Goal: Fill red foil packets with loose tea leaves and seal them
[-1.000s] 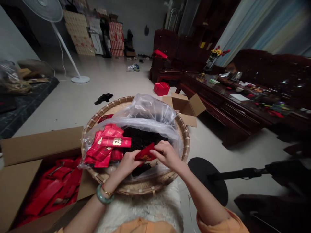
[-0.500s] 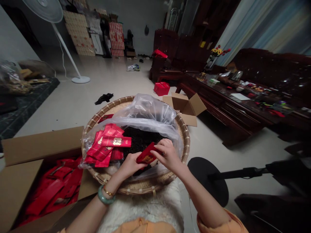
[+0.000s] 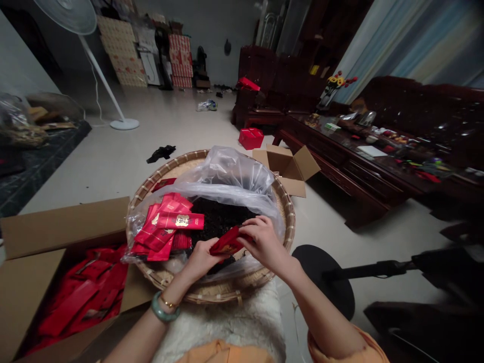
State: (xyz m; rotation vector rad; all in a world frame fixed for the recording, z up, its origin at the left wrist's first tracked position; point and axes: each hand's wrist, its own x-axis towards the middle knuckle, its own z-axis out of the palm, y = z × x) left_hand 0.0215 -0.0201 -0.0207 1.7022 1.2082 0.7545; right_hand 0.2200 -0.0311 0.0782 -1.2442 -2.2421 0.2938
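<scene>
A small red packet [image 3: 227, 243] with gold print is held low over the round bamboo tray [image 3: 291, 222]. My left hand [image 3: 204, 259] grips its left end, fingers closed. My right hand [image 3: 262, 244] pinches its right end, fingers bent; whether anything else is between them is hidden. Beneath lies dark, loose, leaf-like material [image 3: 215, 214] inside a clear plastic bag [image 3: 238, 171] spread open in the tray. Left of my hands, a pile of flat red packets [image 3: 166, 222] with gold labels rests on the bag.
An open cardboard box [image 3: 34, 227] full of red packets stands at the lower left. Another open carton [image 3: 285, 166] sits beyond the tray, near a red box [image 3: 251, 138]. A black round stand base [image 3: 321, 277] is close on the right, a dark wooden table [image 3: 340, 161] farther right.
The red packet has tilted and shifted slightly left, its printed face now less visible. My right hand has turned a little, its fingers still at the packet's end.
</scene>
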